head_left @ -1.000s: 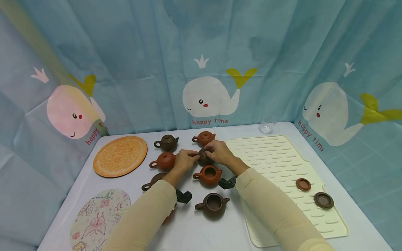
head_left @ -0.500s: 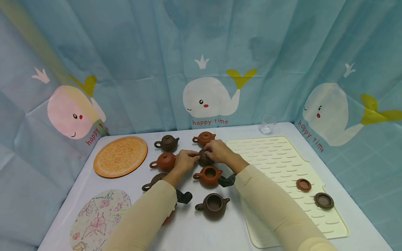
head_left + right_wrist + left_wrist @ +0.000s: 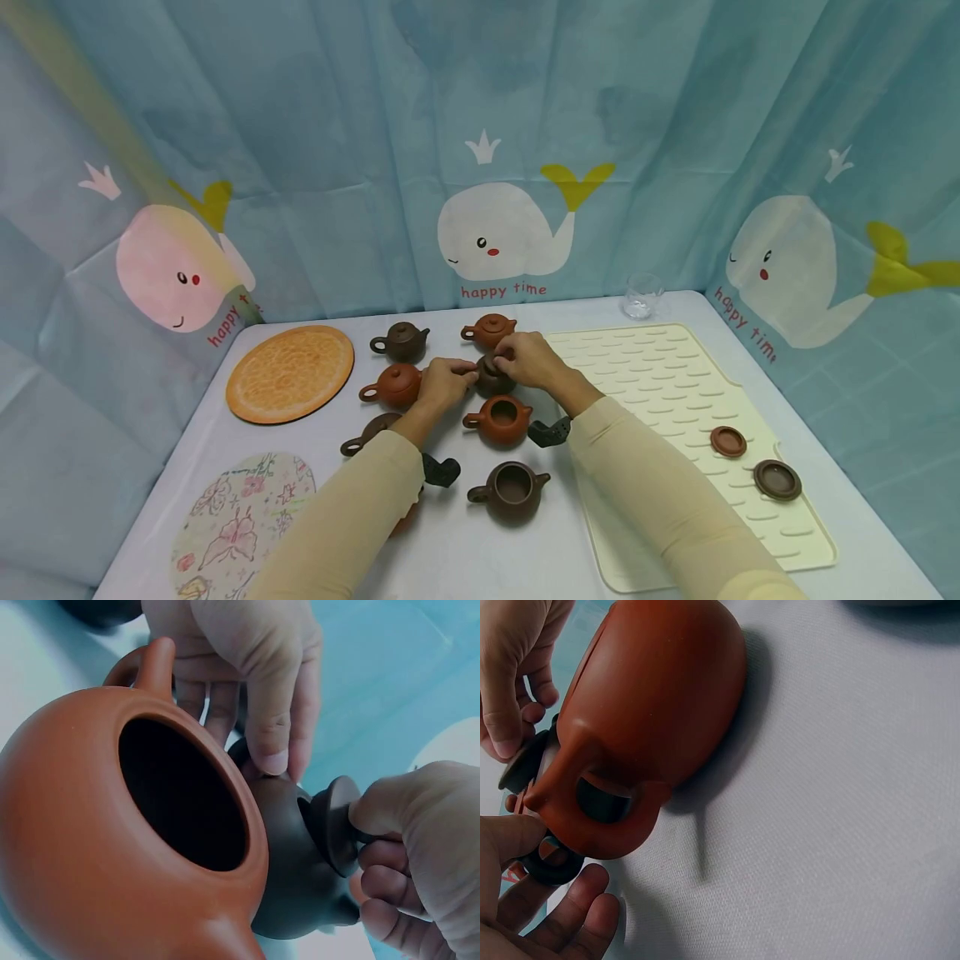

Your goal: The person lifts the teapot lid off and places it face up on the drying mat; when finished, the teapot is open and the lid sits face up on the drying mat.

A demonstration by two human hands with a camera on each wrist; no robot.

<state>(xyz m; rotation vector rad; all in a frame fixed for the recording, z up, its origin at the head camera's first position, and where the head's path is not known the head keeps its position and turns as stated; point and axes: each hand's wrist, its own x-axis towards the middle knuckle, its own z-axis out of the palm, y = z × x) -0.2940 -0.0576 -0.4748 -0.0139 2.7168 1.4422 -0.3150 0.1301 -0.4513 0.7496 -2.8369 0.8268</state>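
Note:
A small dark brown teapot [image 3: 492, 383] stands in the right-hand column of teapots. My left hand [image 3: 446, 385] pinches its handle between thumb and fingers. My right hand [image 3: 529, 360] grips the knob of the teapot's dark lid [image 3: 343, 825]. In the right wrist view that lid is tilted, with a dark gap showing between it and the pot's mouth. Just nearer to me sits a lidless orange-brown teapot [image 3: 504, 421], large in the right wrist view. Another orange-brown teapot [image 3: 656, 697] fills the middle of the left wrist view, beside my left hand.
A lidless dark teapot [image 3: 513, 493] stands nearer to me. Several teapots line the left, including a lidded dark one [image 3: 402, 343]. On the cream mat [image 3: 630, 367] lie a reddish lid [image 3: 728, 442] and a dark lid [image 3: 777, 481]. A clear glass [image 3: 641, 297] stands at the back.
My right hand has shifted slightly to the right, and more of the dark teapot's top shows. My left hand has stayed at the handle.

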